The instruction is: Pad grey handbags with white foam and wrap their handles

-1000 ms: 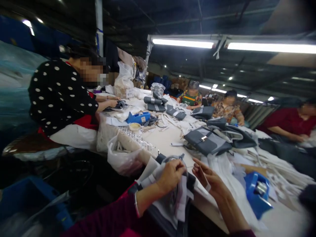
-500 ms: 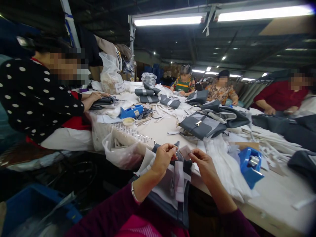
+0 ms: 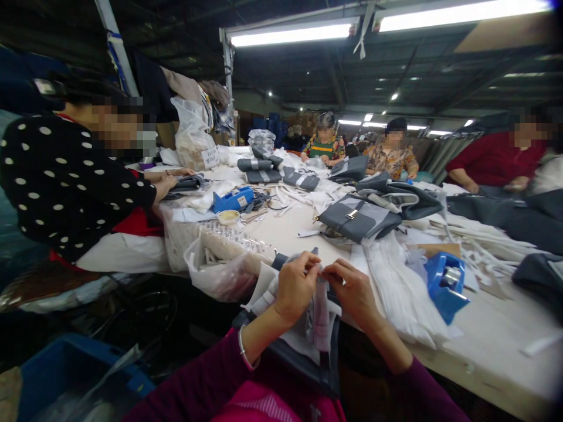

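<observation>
Grey bag piece (image 3: 326, 375) lies at the near edge of the tabletop (image 3: 492, 351), partly over that edge, with a pale strip (image 3: 323, 316) rising from it. The work in hand appears to be at this strip. The left hand (image 3: 295, 288) and right hand (image 3: 354, 293) are drawn close together above the piece, their fingertips pinching the strip's upper end, though the fingers hide the exact hold. Just left, a plastic bag (image 3: 215, 275) holds pale pieces; to the right lie white strips (image 3: 402, 293) and a blue dispenser (image 3: 446, 287). Farther off sit a grey handbag (image 3: 358, 218) and stacked grey bags (image 3: 259, 174). At left, a co-worker (image 3: 74, 181) in a polka-dot top works near a second blue dispenser (image 3: 233, 199).
</observation>
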### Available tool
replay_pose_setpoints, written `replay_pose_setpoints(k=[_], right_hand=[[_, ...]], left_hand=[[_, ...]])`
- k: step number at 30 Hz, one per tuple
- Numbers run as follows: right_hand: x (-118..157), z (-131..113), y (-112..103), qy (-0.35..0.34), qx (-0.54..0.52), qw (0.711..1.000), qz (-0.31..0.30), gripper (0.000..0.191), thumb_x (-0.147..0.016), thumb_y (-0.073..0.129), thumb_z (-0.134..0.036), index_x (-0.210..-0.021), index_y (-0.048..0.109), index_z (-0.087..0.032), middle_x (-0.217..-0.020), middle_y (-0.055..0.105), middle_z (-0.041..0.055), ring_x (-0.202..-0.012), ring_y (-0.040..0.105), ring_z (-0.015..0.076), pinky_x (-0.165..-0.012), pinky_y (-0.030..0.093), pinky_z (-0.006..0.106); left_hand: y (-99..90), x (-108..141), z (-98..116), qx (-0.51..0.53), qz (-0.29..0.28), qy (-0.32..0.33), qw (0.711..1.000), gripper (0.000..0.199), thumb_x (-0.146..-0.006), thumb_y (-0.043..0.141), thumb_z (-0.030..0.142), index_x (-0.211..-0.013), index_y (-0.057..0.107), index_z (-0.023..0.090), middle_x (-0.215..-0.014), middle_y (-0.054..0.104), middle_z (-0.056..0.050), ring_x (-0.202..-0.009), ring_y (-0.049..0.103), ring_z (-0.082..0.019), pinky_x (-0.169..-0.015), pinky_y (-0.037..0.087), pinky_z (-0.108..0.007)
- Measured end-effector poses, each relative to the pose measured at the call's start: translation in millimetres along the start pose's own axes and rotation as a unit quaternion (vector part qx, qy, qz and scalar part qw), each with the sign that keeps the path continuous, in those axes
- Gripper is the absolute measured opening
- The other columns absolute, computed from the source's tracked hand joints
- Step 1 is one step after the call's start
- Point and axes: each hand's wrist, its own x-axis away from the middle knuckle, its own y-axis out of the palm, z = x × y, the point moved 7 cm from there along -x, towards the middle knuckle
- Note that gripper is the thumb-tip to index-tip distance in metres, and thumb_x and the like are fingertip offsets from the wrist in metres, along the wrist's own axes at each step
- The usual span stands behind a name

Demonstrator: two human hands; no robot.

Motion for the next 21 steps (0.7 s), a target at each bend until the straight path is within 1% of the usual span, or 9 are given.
replay_pose_setpoints(k=[1, 3, 5, 8, 11, 14, 16, 18, 21], right_hand=[[-0.5, 4.4, -0.1, 0.015, -0.026, 1.000, 0.009, 0.015, -0.085, 0.054, -0.030, -0.076, 0.063, -0.021, -0.073, 0.056, 0.0017, -0.069, 0.053, 0.0149, -0.065, 0.039, 0.028], [1.4, 21.1, -0.3, 0.070, -0.115, 0.990, 0.031, 0.013, -0.082, 0.057, -0.031, -0.075, 0.061, -0.021, -0.070, 0.057, 0.0006, -0.066, 0.052, 0.0148, -0.062, 0.040, 0.027], [7.0, 41.4, 2.4, 0.134, -0.207, 0.969, 0.036, 0.014, -0.076, 0.064, -0.033, -0.075, 0.060, -0.020, -0.066, 0.058, -0.0008, -0.061, 0.051, 0.0143, -0.059, 0.040, 0.027], [16.0, 59.5, 4.4, 0.182, -0.269, 0.945, 0.029, 0.016, -0.069, 0.070, -0.030, -0.074, 0.060, -0.019, -0.063, 0.059, -0.0020, -0.059, 0.054, 0.0142, -0.060, 0.043, 0.027], [19.1, 58.5, -0.8, 0.177, -0.295, 0.938, 0.035, 0.012, -0.068, 0.068, -0.024, -0.074, 0.058, -0.020, -0.065, 0.061, -0.0019, -0.062, 0.057, 0.0146, -0.064, 0.045, 0.028], [17.6, 45.6, -6.0, 0.150, -0.328, 0.932, 0.020, 0.028, -0.067, 0.067, -0.020, -0.094, 0.059, -0.021, -0.085, 0.066, 0.0008, -0.078, 0.061, 0.0169, -0.071, 0.048, 0.029], [17.0, 35.7, -8.8, 0.124, -0.307, 0.944, 0.005, 0.040, -0.068, 0.067, -0.022, -0.107, 0.059, -0.023, -0.103, 0.065, 0.0034, -0.092, 0.060, 0.0192, -0.079, 0.047, 0.031], [19.0, 31.5, -12.5, 0.113, -0.256, 0.960, 0.022, 0.031, -0.072, 0.067, -0.026, -0.103, 0.064, -0.021, -0.109, 0.064, 0.0046, -0.099, 0.058, 0.0208, -0.085, 0.045, 0.033], [30.7, 44.4, -19.2, 0.162, -0.239, 0.951, 0.112, 0.017, -0.078, 0.064, -0.034, -0.083, 0.069, -0.019, -0.092, 0.068, 0.0040, -0.091, 0.060, 0.0209, -0.084, 0.045, 0.033]], left_hand=[[4.2, 1.8, 13.2, -0.082, -0.027, 0.072, 0.994, 0.018, -0.086, 0.048, 0.016, -0.096, 0.062, 0.019, -0.089, 0.067, -0.006, -0.090, 0.061, -0.020, -0.081, 0.048, -0.035], [11.0, 4.9, 32.3, -0.204, -0.063, 0.183, 0.960, 0.028, -0.086, 0.046, 0.011, -0.107, 0.061, 0.020, -0.104, 0.065, -0.008, -0.104, 0.054, -0.023, -0.092, 0.041, -0.040], [11.7, 0.5, 39.0, -0.261, -0.073, 0.230, 0.935, 0.036, -0.086, 0.047, 0.009, -0.119, 0.057, 0.021, -0.120, 0.058, -0.009, -0.115, 0.046, -0.025, -0.097, 0.036, -0.042], [16.0, -14.9, 35.7, -0.285, -0.110, 0.258, 0.916, 0.026, -0.084, 0.055, 0.015, -0.109, 0.061, 0.020, -0.129, 0.052, -0.009, -0.124, 0.038, -0.026, -0.101, 0.030, -0.044], [26.1, -26.4, 34.6, -0.279, -0.153, 0.291, 0.902, 0.009, -0.085, 0.058, 0.020, -0.093, 0.062, 0.018, -0.124, 0.057, -0.008, -0.125, 0.038, -0.025, -0.104, 0.026, -0.043], [32.4, -33.6, 41.7, -0.253, -0.166, 0.298, 0.905, 0.008, -0.083, 0.056, 0.014, -0.088, 0.062, 0.017, -0.117, 0.060, -0.006, -0.122, 0.042, -0.023, -0.103, 0.026, -0.041], [36.9, -36.4, 47.5, -0.220, -0.188, 0.296, 0.910, 0.009, -0.082, 0.056, 0.012, -0.086, 0.062, 0.017, -0.112, 0.062, -0.006, -0.116, 0.047, -0.022, -0.102, 0.028, -0.039], [41.4, -38.9, 49.4, -0.169, -0.227, 0.285, 0.916, 0.011, -0.082, 0.055, 0.014, -0.090, 0.063, 0.017, -0.106, 0.064, -0.006, -0.107, 0.053, -0.020, -0.098, 0.034, -0.035], [43.8, -45.3, 39.0, -0.102, -0.284, 0.236, 0.924, 0.024, -0.086, 0.048, 0.014, -0.107, 0.059, 0.016, -0.103, 0.065, -0.007, -0.096, 0.059, -0.017, -0.088, 0.042, -0.027]])
